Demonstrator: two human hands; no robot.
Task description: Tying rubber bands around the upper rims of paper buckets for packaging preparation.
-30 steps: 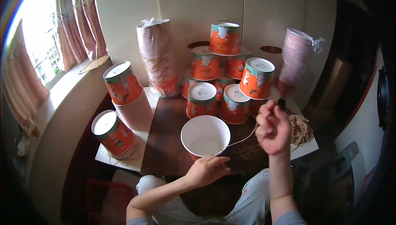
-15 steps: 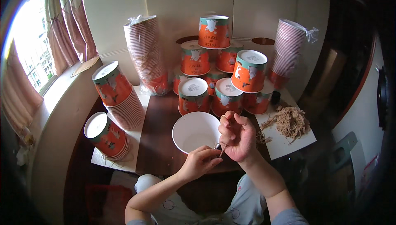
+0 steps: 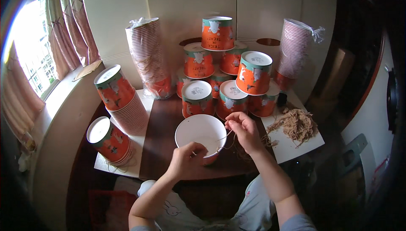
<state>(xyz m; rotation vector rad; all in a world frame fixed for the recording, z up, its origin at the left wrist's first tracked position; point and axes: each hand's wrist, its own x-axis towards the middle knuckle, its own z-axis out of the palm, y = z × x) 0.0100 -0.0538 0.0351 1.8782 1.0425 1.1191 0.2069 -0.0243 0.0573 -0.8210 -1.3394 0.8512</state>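
An open paper bucket (image 3: 192,131), white inside with orange showing low on its near side, stands upright before me. My right hand (image 3: 246,134) is above its right rim, thumb and fingers pinched on a thin tan string (image 3: 228,134). From there the string runs down to the bucket's near right rim, where a loop hangs outside. My left hand (image 3: 186,160) is at the near left rim, its fingers curled together; what they hold, if anything, is hidden. A loose heap of tan string (image 3: 297,125) lies on the white board to the right.
Upside-down orange buckets (image 3: 198,97) are piled behind the open one. Wrapped bucket stacks stand at back left (image 3: 146,49) and back right (image 3: 293,49). Two more stacks (image 3: 127,110) (image 3: 108,140) stand on the left white board. The brown table (image 3: 158,155) ends close to my knees.
My hands have moved apart from the near right rim: the left went left along the bucket, the right opened from its curl into a pinch, drawing the string up over the rim.
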